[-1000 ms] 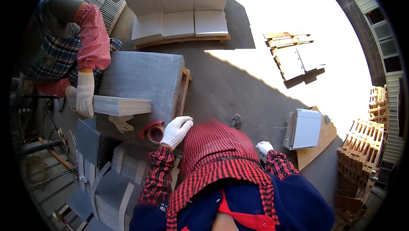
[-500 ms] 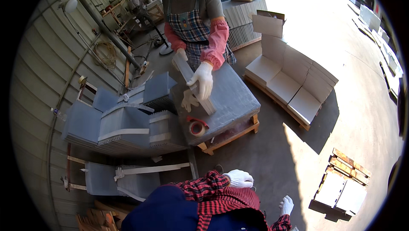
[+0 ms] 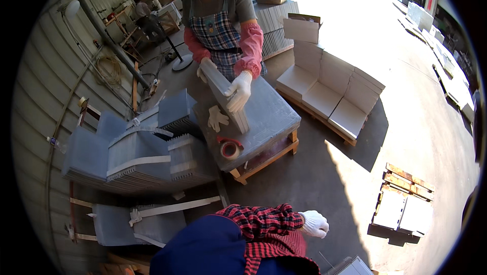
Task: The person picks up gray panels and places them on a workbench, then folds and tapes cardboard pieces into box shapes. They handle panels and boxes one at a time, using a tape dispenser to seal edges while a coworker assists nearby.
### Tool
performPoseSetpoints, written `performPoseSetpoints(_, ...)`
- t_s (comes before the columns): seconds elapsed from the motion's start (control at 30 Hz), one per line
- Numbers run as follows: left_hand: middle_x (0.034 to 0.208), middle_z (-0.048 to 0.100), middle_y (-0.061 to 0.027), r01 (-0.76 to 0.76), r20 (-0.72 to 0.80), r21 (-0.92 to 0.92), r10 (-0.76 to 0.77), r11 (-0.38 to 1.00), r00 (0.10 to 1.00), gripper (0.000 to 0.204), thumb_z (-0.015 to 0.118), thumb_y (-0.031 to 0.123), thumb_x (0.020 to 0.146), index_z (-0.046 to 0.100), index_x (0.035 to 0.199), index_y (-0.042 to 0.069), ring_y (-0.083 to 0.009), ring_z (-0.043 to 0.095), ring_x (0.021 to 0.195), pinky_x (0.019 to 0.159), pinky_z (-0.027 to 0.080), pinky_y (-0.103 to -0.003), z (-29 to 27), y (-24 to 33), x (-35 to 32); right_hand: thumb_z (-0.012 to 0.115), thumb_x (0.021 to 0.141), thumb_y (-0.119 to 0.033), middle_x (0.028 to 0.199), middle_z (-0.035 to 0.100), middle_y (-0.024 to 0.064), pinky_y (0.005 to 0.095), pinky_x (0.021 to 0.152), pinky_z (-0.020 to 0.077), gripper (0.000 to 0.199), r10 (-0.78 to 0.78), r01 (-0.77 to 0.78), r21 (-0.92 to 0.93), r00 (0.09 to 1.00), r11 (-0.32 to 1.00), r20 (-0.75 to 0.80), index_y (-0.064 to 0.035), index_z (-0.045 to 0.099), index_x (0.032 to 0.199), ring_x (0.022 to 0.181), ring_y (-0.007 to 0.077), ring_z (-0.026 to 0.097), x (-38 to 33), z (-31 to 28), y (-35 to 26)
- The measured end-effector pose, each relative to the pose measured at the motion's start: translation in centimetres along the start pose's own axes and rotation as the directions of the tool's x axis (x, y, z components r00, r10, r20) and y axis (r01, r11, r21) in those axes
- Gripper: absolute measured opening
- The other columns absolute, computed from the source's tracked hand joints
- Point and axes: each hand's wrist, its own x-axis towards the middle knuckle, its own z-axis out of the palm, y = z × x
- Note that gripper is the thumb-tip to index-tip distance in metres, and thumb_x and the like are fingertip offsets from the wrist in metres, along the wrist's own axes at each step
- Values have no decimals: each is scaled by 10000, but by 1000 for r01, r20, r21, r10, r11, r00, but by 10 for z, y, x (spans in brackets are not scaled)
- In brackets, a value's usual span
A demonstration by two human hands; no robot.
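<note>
My left hand (image 3: pixel 314 224), in a white knit glove with a red-black plaid sleeve, hangs over the concrete floor in front of my body. Its fingers are curled in, and nothing shows in them. My right hand is out of view. Closest below it, at the bottom edge, is the corner of a pale grey panel (image 3: pixel 352 267). Across from me a person in a checked apron holds a small stack of grey slabs (image 3: pixel 228 97) tilted on edge, on a pallet-borne grey block (image 3: pixel 271 110). A loose white glove (image 3: pixel 217 118) and a red tape dispenser (image 3: pixel 230 149) lie beside the slabs.
Strapped stacks of grey slabs (image 3: pixel 137 156) stand at the left, with another strapped bundle (image 3: pixel 114 224) nearer me. A pallet of white boxes (image 3: pixel 317 97) stands right of the block. A low pallet with white panels (image 3: pixel 406 210) lies at the far right in sunlight.
My left hand has moved right and slightly down. My right hand has left the view, and a grey panel corner has appeared at the bottom. The co-worker's slabs are tilted more upright.
</note>
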Motion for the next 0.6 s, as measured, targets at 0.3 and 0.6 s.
performPoseSetpoints(0.3,952,750,-141,-26,348,30,14,999,938,376,580,382,830,780,1027,132,-344,705,935,832,544,-456,67,17,-10,552,893,-75,685,536,26,303,448,386,90,27,-11,169,995,986,-93,-62,615,830,521,123,471,-33,-1,20)
performPoseSetpoints(0.6,1001,748,-150,113,395,105,-146,988,907,413,573,387,825,765,1083,129,-353,703,972,854,544,-456,111,38,25,596,866,-40,699,524,-8,258,431,364,46,36,14,360,991,933,-132,-70,629,854,509,82,448,6,-46,240)
